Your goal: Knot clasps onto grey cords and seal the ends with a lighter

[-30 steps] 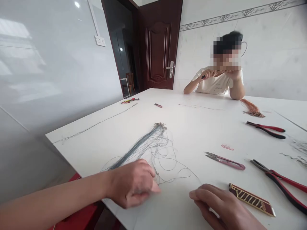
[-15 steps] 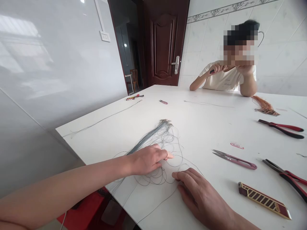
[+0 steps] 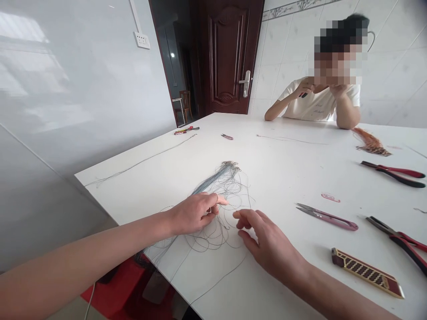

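A bundle of thin blue-grey lines [image 3: 210, 180] lies on the white table, with a cluster of small metal ends [image 3: 231, 166] that look like fish hooks at its far end. Loose loops of line [image 3: 208, 242] spread around and below my left hand [image 3: 196, 213]. That hand rests over the bundle, index finger stretched out and thumb apart from it; I see nothing gripped. To its right, my right hand [image 3: 263, 235] hovers by the loops, fingers bent, thumb apart, holding nothing visible. Between the hands, a small hook-like end [image 3: 227, 228] shows among the loops.
Right of my hands lie pink thread snips [image 3: 328, 217], a patterned lighter-like case [image 3: 367, 272] and two red-and-black pliers [image 3: 395, 173]. Across the table [image 3: 276, 173] sits a person [image 3: 316, 102], near an orange bundle [image 3: 372, 142]. Smaller snips [image 3: 227, 137] lie farther back.
My left hand has shifted slightly left and up, its fingers more raised. My right hand has lifted and moved up, its thumb spreading from the fingers. The view has tilted slightly.
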`<state>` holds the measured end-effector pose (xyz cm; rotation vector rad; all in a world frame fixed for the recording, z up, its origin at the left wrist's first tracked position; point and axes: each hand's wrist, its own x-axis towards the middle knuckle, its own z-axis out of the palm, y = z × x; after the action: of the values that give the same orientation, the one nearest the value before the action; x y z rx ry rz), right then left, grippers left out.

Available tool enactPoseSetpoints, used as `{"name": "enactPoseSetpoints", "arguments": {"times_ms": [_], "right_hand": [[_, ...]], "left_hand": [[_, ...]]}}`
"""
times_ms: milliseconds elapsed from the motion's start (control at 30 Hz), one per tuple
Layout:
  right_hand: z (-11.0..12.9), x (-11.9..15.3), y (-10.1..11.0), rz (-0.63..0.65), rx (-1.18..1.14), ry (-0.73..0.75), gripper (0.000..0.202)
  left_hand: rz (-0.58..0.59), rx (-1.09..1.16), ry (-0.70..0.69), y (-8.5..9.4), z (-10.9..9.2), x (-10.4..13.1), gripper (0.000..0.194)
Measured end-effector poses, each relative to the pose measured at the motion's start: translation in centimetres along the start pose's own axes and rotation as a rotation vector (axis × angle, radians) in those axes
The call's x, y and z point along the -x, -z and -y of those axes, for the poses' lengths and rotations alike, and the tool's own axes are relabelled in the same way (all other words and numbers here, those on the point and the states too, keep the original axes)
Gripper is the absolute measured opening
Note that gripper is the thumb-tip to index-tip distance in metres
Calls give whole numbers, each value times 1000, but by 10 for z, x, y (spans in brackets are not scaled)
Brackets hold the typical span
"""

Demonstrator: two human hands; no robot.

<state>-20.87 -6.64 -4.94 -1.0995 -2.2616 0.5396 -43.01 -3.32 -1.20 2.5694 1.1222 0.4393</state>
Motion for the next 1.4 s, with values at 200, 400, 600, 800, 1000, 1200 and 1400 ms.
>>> {"name": "enactPoseSetpoints", "arguments": {"times_ms": [200,400,600,800,1000,1200,1400], "right_hand": [[2,-29,-6,116,95,107,42],[9,-34,-4,234,216,186,50],[8,-43,-1,292,108,40,46],[21,-53,0,310,-20,-164,27],[28,-64,-16,308,-94,-257,34],[16,-68,5,289,-382,-382,31],[9,-70,29,182,-614,-439,33]], "left_hand": [[0,-8,28,3,0,10,39],[-78,-44,105,7,19,24,39],[-354,-170,128,23,38,33,31],[-180,-186,-438,14,-20,45,25],[58,-302,-608,-17,-55,52,19],[81,-380,-455,-7,-17,57,26],[-39,-325,-351,13,18,59,30]]}}
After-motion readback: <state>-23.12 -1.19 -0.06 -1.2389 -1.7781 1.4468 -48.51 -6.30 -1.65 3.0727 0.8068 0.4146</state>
